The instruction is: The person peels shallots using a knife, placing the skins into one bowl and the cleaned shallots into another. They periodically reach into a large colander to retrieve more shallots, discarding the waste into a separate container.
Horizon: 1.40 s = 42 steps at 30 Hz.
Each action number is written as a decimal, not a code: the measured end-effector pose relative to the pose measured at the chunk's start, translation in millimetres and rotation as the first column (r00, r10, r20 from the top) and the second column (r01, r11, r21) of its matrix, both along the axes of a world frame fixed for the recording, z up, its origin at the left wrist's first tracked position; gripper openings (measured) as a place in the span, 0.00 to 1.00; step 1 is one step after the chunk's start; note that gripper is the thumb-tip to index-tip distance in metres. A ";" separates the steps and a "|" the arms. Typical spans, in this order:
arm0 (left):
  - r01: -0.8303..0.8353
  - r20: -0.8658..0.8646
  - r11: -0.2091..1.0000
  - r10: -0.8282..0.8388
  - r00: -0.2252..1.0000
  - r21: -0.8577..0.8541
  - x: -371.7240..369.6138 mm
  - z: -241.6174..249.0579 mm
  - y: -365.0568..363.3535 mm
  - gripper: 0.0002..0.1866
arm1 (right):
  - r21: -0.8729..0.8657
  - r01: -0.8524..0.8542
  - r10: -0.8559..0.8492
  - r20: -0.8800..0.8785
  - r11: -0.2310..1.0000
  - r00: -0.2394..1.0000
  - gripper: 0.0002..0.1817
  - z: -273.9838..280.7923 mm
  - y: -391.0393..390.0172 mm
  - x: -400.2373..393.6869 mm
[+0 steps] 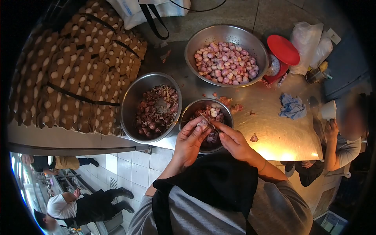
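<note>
My left hand (188, 141) is closed around a small shallot (203, 125), holding it over a small steel bowl (187, 111). Held in my right hand (237, 143) is a small knife (205, 118), its thin blade against the shallot; the handle is hidden in my fingers. Inside the small bowl lie loose skins and pale bulbs (214, 111). On its left, a larger steel bowl (126, 110) contains reddish unpeeled shallots and dry roots (150, 124). Behind them stands a steel colander (190, 51) full of pink peeled shallots (227, 64).
Stacked egg trays (70, 74) fill the left. A red scale (283, 50), plastic bags (306, 43) and a blue cloth (292, 106) are on the right. Peel scraps (254, 138) dot the steel table (270, 129). One person (344, 149) sits at right; others stand lower left.
</note>
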State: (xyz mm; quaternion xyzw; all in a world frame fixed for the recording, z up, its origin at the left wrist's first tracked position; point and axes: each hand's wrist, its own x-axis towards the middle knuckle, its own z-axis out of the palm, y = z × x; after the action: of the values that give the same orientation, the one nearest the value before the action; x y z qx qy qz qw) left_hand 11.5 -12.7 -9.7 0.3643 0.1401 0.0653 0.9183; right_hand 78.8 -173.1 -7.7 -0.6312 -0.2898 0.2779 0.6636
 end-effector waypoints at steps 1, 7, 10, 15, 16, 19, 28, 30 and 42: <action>0.000 0.003 1.000 0.000 1.000 -0.005 -0.2 0.1 0.0 0.13 | 0.013 0.009 -0.009 -0.007 1.000 1.000 0.20 2.0 1.4 -1.1; 0.017 0.062 0.996 -0.023 0.998 0.085 -0.8 -3.0 0.6 0.14 | -0.054 0.051 -0.038 0.224 0.997 0.974 0.20 -4.1 0.8 0.3; 0.032 0.011 0.997 -0.033 0.999 0.075 -0.1 5.0 -1.8 0.14 | -0.019 0.067 -0.064 0.120 0.998 0.991 0.20 -7.9 0.6 2.9; 0.061 -0.010 0.998 -0.061 0.998 -0.007 0.8 13.5 -2.5 0.15 | -0.043 0.144 -0.144 -0.008 0.989 0.989 0.21 -6.9 -1.3 11.8; 0.059 -0.009 0.998 -0.059 0.998 -0.033 1.1 14.1 -2.5 0.16 | -0.037 0.141 -0.141 -0.005 0.989 0.990 0.21 -5.5 -1.4 12.2; 0.062 -0.053 0.995 -0.066 0.996 -0.075 2.9 14.6 -0.9 0.17 | -0.031 0.106 -0.105 0.031 0.994 0.994 0.21 -1.3 -2.0 12.8; 0.039 -0.048 0.967 -0.028 0.998 0.253 1.2 10.2 -4.8 0.20 | -0.111 -0.037 0.053 0.138 0.993 0.989 0.23 7.4 -1.4 1.4; 0.026 -0.061 0.948 -0.007 0.998 0.316 1.3 10.6 -4.3 0.21 | -0.123 -0.008 0.045 0.304 0.992 0.951 0.22 1.2 -0.1 0.6; -0.001 -0.013 0.933 0.006 1.000 0.359 0.6 -2.3 -1.8 0.15 | -0.047 0.013 -0.001 0.249 0.999 0.969 0.21 1.6 1.9 -1.4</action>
State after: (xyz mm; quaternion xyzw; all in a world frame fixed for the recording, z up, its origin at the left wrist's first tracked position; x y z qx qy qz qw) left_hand 12.2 -14.5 -12.1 0.5259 0.1327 0.0888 0.8354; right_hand 77.4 -171.3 -6.2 -0.6779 -0.3615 0.2011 0.6078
